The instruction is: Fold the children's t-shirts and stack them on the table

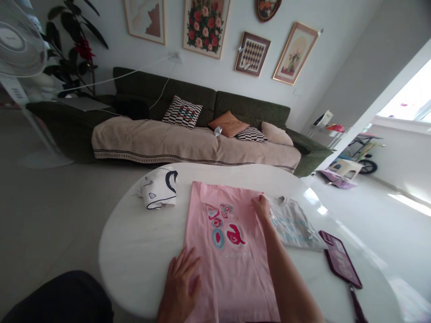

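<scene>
White table [134,251] as landmark. Pink shirt [240,280] spread over its middle and near part, printed side up. My left hand [182,280], toward the table's near side, rests with fingers loosely spread on the shirt's left edge, gripping nothing. My right hand [261,207], past the table's middle, is curled closed, pinching the shirt's upper right edge. Folded white garment [160,194] at the table's far left; grey shirt [292,224] right of its middle; maroon-cased phone [342,261] near its right edge.
</scene>
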The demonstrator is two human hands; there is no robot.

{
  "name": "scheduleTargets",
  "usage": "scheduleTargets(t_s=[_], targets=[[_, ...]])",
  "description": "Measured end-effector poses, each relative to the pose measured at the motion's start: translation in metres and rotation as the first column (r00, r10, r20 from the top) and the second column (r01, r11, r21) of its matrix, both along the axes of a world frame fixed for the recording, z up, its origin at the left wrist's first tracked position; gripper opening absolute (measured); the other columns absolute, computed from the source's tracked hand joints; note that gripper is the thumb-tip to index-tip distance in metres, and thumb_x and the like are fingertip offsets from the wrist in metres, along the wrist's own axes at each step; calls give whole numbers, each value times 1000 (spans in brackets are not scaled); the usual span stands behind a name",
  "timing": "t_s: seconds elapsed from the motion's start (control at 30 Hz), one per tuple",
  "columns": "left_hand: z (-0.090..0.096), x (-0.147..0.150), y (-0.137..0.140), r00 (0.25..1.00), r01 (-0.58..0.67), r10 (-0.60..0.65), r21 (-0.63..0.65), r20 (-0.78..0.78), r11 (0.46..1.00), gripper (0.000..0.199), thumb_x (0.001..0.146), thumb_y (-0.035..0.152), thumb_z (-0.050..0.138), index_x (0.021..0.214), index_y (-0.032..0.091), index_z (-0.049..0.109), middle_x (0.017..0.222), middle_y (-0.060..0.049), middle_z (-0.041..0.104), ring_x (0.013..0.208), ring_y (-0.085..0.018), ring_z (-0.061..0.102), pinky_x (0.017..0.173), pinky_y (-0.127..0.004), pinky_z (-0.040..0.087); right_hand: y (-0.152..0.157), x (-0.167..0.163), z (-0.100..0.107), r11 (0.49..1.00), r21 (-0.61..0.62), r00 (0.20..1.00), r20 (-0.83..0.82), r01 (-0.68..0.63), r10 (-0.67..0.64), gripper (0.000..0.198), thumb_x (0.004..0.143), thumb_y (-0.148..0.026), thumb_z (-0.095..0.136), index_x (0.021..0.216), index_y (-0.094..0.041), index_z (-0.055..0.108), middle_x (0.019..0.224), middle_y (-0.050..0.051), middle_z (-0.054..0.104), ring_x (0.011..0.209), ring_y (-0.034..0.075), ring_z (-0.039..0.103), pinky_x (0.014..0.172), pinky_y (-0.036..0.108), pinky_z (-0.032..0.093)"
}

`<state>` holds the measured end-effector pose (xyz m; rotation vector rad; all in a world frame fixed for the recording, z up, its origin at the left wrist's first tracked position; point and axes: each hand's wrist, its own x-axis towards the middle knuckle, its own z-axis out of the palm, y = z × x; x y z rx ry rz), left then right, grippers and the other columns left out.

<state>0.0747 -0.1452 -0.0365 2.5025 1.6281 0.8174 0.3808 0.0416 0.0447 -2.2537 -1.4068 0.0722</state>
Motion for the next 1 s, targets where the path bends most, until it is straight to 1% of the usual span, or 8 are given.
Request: scheduleTargets(t_s=[0.1, 0.2, 0.33, 0.47, 0.63, 0.8, 0.9, 1.0], targets=[[0, 1, -1, 1000, -2, 2, -20, 2, 1000, 41, 79, 20, 45, 118, 29, 53, 131, -2, 47, 123, -25, 38, 94, -49, 37, 4, -25, 10, 989, 54, 990, 45, -135, 133, 35, 77, -22, 29, 100, -10, 54, 87, 11, 63, 77, 18, 56, 65, 24, 39], [0, 1, -1, 1000, -1, 1, -25, -1, 1000, 41, 79, 20, 44, 118, 29, 52, 131, -2, 47, 123, -24, 38, 94, -49, 37, 4, -65, 10, 953, 71, 953, 89, -295, 289, 41, 80, -19, 28, 117, -11, 43, 105, 12, 59, 91, 18, 55, 73, 24, 39], [1, 0, 0, 1000, 5, -5, -21, -8, 1000, 41, 79, 20, 45, 119, 28, 52, 131, -4, 47, 123, -24, 38, 95, -49, 36, -1, -121, -11, 889, 19, 882, 138, -458, 451, 41, 79, -13, 35, 120, -13, 42, 129, 13, 45, 117, 19, 40, 91, 29, 33], [1, 0, 0, 1000, 7, -8, -18, -11, 1000, 44, 79, 21, 44, 123, 26, 48, 131, -4, 46, 123, -25, 37, 94, -50, 37, -8, -148, -38, 884, -50, 872, 145, -466, 468, 37, 79, -8, 36, 114, -11, 47, 132, 15, 42, 126, 22, 29, 98, 37, 26], [1, 0, 0, 1000, 7, -7, -17, 0, 1000, 43, 79, 21, 45, 121, 26, 50, 131, -5, 46, 123, -25, 37, 95, -49, 36, -8, -152, -47, 907, -33, 895, 149, -420, 420, 38, 82, -10, 32, 120, -8, 41, 136, 17, 35, 129, 24, 23, 100, 41, 23], [1, 0, 0, 1000, 12, -12, -24, 4, 1000, 43, 79, 20, 45, 121, 26, 50, 131, -5, 46, 123, -25, 37, 95, -48, 35, -12, -155, -36, 852, -33, 846, 109, -522, 523, 30, 83, -18, 38, 110, -10, 48, 121, 16, 50, 117, 22, 40, 94, 36, 33], [4, 0, -1, 1000, 19, -19, -38, 1, 999, 42, 80, 21, 43, 121, 26, 50, 132, -5, 46, 124, -25, 36, 95, -49, 34, -39, -133, -24, 806, -8, 803, 89, -592, 590, 32, 81, -21, 41, 113, -15, 46, 118, 12, 52, 115, 19, 43, 92, 33, 36], [5, 0, -2, 1000, 18, -17, -35, 14, 999, 38, 81, 23, 42, 118, 26, 52, 130, -4, 47, 123, -25, 36, 95, -49, 34, -97, -88, -18, 821, 85, 825, 26, -565, 565, 31, 83, -26, 40, 112, -19, 44, 114, 9, 54, 105, 17, 50, 86, 30, 40]])
